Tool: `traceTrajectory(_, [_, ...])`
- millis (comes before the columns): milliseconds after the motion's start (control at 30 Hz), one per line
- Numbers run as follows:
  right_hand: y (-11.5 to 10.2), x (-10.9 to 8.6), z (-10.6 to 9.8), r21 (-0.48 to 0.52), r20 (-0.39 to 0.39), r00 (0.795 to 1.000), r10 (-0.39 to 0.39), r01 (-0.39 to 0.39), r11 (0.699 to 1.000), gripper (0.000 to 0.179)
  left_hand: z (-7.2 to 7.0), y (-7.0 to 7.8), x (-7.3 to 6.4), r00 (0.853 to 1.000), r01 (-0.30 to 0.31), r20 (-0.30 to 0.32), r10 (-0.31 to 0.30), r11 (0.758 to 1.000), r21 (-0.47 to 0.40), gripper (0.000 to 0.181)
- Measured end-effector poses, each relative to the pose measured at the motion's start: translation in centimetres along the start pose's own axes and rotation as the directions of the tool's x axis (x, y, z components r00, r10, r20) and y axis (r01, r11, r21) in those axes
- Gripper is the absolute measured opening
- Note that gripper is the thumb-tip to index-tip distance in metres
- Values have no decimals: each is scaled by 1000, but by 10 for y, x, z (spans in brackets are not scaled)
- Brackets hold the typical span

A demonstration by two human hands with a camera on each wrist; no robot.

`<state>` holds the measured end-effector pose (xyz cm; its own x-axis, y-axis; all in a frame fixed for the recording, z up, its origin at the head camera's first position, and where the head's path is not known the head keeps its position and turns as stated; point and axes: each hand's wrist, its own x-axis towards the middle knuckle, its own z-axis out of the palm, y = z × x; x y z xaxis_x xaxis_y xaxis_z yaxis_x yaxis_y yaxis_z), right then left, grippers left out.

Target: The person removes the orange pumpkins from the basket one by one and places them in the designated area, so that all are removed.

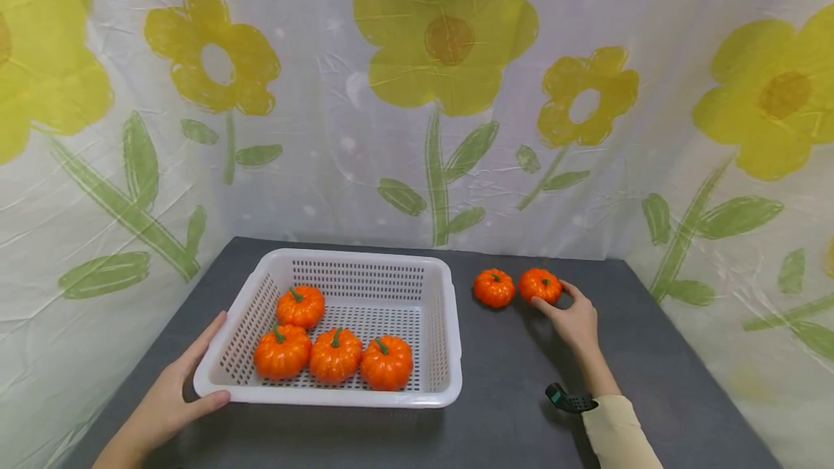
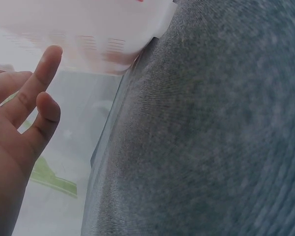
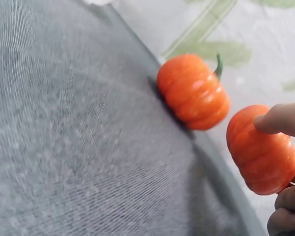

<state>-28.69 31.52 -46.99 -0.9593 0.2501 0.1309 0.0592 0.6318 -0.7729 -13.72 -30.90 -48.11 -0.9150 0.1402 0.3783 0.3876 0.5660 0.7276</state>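
Observation:
In the head view, my right hand (image 1: 573, 315) pinches a small orange pumpkin (image 1: 538, 285) between thumb and fingers. A gap with a shadow shows beneath this pumpkin (image 3: 261, 150) in the right wrist view. Just left of it, a second pumpkin (image 1: 493, 288) rests on the dark table. My left hand (image 1: 166, 398) is at the near left corner of a white perforated plastic basket (image 1: 329, 398), its fingers extended along the side and its thumb by the front rim. Several green-stemmed pumpkins (image 1: 335, 355) lie inside the basket, three of them in a row near the front.
A dark grey cloth-like surface (image 1: 502, 382) covers the table. Behind and on both sides hangs a pale curtain (image 1: 313, 150) printed with yellow flowers. A black band (image 1: 570, 400) is on the right wrist, beside a cream sleeve (image 1: 619, 433).

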Motion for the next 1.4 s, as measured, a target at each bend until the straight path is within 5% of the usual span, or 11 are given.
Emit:
traceTrajectory(300, [13, 7, 9, -2, 18, 999, 42, -42, 999, 87, 1, -1, 0, 1000, 23, 4, -23, 1000, 5, 105])
traceTrajectory(1000, [24, 11, 18, 113, 41, 999, -9, 5, 994, 82, 0, 0, 1, 1000, 17, -6, -17, 1000, 9, 105])
traceTrajectory(1400, [27, 13, 19, 57, 120, 993, -7, 0, 998, 82, 1, -1, -1, 1000, 27, -8, -27, 1000, 16, 106])
